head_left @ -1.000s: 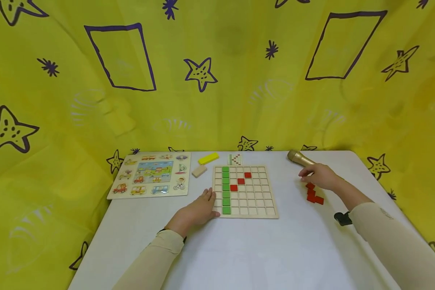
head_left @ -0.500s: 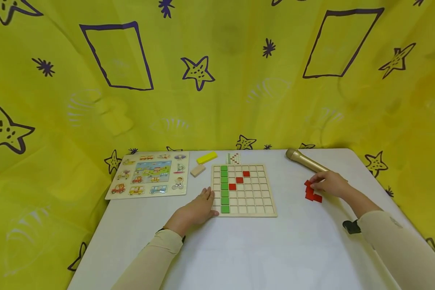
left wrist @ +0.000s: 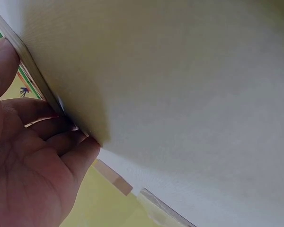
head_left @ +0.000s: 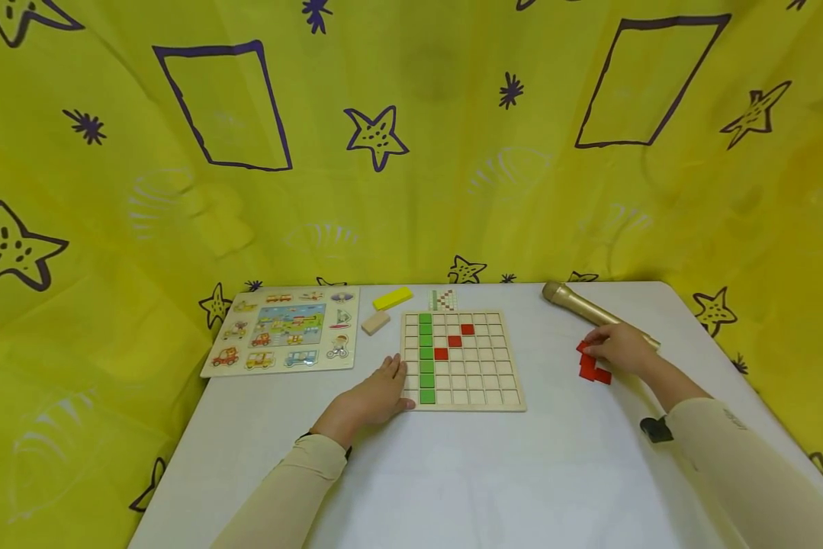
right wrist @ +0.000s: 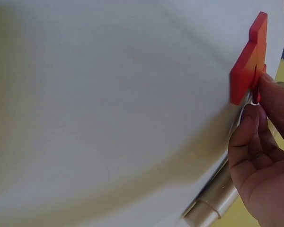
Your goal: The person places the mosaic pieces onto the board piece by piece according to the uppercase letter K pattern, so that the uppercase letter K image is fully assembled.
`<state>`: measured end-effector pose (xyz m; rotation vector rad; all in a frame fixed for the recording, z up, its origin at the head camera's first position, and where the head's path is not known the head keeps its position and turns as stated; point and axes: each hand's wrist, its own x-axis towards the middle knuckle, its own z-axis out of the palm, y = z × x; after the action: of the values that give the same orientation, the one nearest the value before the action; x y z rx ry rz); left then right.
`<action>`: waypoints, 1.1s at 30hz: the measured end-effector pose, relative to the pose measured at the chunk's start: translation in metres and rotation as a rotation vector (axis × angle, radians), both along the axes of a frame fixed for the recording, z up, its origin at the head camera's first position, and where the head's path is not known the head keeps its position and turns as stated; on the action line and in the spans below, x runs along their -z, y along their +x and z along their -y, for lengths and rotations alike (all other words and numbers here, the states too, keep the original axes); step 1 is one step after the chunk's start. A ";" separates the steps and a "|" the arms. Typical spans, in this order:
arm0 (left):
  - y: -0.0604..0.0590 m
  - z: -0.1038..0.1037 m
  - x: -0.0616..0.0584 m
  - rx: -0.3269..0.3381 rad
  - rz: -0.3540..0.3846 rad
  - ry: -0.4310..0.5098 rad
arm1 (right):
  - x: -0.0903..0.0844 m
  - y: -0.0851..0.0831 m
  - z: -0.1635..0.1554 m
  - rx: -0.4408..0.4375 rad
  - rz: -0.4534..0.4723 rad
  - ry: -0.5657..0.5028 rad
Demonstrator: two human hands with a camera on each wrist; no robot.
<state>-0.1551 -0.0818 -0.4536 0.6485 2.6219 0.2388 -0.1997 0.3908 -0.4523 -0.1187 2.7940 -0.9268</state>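
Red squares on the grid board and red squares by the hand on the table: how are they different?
The red squares on the grid board sit one per cell, stepping up in a diagonal line of three. The red squares on the table lie loose in a bunched heap beside the board. The right hand touches the loose ones; no hand touches the placed ones. Both sets look the same red colour and flat square shape.

Light falls bright and even from above; the yellow backdrop [head_left: 411, 152] glows without glare. Soft, short shadows sit under the forearms on the white worktop [head_left: 466, 473]. The head view bends outward at its edges, curving the cloth. Both wrist views are close and soft: the left hand [left wrist: 28, 165] is blurred, dim shade pooling beside it; the right hand [right wrist: 265, 161] is sharper.
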 end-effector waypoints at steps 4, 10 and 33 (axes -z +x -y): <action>0.000 0.000 -0.001 -0.004 -0.004 -0.004 | -0.002 -0.006 0.005 -0.022 -0.025 -0.005; 0.000 -0.001 -0.003 -0.017 0.007 0.001 | -0.012 -0.018 0.022 -0.052 -0.063 0.021; 0.000 -0.002 -0.001 -0.024 0.002 -0.010 | -0.012 -0.084 0.141 -0.157 -0.080 -0.064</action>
<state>-0.1550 -0.0802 -0.4529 0.6134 2.6290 0.2333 -0.2840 0.2501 -0.4401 -0.3872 2.7780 -0.9934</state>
